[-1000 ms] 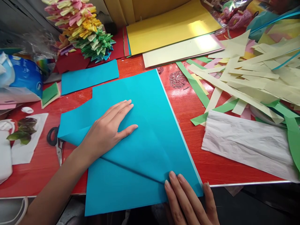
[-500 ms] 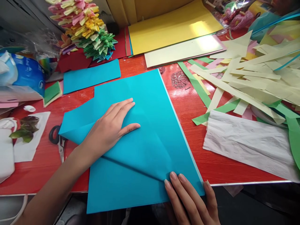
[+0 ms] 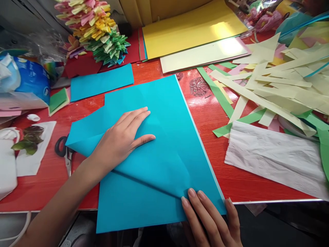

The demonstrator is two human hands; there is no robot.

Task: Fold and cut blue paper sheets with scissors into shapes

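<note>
A large sheet of blue paper [image 3: 159, 92] lies on the red table, its lower edge jutting past the table's front. Part of it is folded over, with a raised diagonal fold running towards the lower right corner. My left hand [image 3: 118, 142] rests flat on the folded layer, fingers stretched and thumb apart. At the lower right corner, my right hand [image 3: 210, 218] has its fingers on top of the paper, by the end of the fold. Its thumb is mostly hidden below the paper's edge. Black-handled scissors [image 3: 67, 159] lie left of the sheet, partly covered by it.
Right of the sheet are cut paper strips [image 3: 277, 85] and a white tissue [image 3: 275, 156]. Yellow sheets [image 3: 190, 29] and a smaller blue sheet [image 3: 102, 82] lie behind. A folded-paper model [image 3: 97, 32] stands at the back left, near a blue tissue pack [image 3: 31, 80].
The whole view has shifted slightly, so everything appears a little further right. Both hands keep their places on the blue paper, and the fold looks the same.
</note>
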